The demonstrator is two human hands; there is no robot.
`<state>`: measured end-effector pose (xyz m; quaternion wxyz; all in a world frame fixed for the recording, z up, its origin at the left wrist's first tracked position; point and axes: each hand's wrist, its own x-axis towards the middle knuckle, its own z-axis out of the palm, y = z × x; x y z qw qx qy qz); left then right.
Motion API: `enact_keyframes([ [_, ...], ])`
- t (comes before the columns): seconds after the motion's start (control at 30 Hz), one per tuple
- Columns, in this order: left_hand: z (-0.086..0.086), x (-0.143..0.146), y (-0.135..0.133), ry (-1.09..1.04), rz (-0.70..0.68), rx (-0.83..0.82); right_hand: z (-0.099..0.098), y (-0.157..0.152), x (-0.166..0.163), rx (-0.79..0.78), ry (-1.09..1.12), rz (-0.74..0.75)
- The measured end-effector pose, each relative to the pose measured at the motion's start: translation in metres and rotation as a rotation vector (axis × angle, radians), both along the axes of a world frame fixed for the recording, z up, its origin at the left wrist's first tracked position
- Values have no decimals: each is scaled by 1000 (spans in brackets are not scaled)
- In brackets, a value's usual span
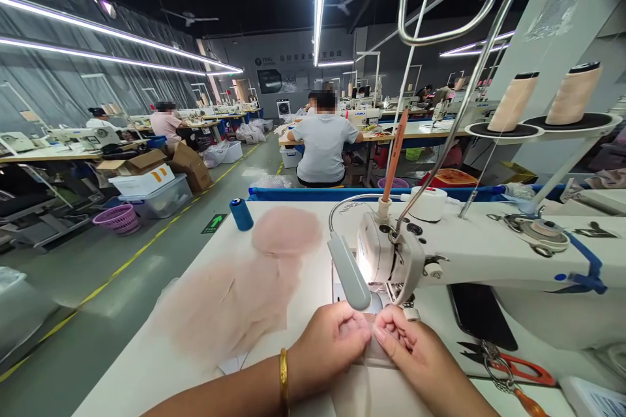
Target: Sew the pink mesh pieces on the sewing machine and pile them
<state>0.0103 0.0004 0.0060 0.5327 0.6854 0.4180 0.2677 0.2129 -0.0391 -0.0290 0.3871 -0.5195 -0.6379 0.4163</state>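
In the head view, my left hand [330, 345], with a gold bangle [284, 374] at the wrist, is closed in a pinch in front of the sewing machine [454, 244]. My right hand [415, 352] pinches close beside it, fingertips almost touching. Between them they hold a small piece of sheer pale fabric [372, 355], just before the lit needle area. A grey lamp head [349, 273] partly covers the needle. Sheer pinkish fabric pieces [229, 303] lie spread on the white table [141, 378] to the left.
A blue thread spool [241, 214] stands at the table's far left. Right of the hands lie a black phone [482, 316], orange-handled thread snips [525, 368] and keys. Thread cones [513, 102] sit on a stand. Beyond, a person in a grey shirt [323, 146] sits at another table.
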Motion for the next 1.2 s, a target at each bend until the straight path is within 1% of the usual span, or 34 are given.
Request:
enact_keyframes([
  [0.13,1,1,0,-30,-8,39,-4,-1,2,46,-59,-11],
  [0.2,-1,2,0,-28,17,28,-7,-2,2,81,-84,-21],
  [0.37,-4,5,-2,30,91,-30,-14,-6,-7,169,-89,-186],
  [0.43,-4,7,-2,6,94,-36,-16,-8,-9,197,-83,-203],
  [0.57,-4,7,-3,-78,86,-51,-15,-9,-7,203,-62,-190],
  [0.73,-6,6,-4,-104,63,-41,-9,-9,-7,112,-25,-174],
  [0.8,-7,5,-4,-109,66,-34,-8,-10,-9,85,8,-195],
  [0.87,-8,4,-4,-109,68,-25,-10,-9,-10,71,24,-186],
  [1.0,-9,4,-2,-102,75,26,-12,-7,-8,85,-33,-110],
  [1.1,-9,5,-3,-129,86,74,-9,-8,-7,114,-45,-119],
  [1.2,-9,6,-5,-98,99,37,-5,-10,-8,140,-36,-130],
])
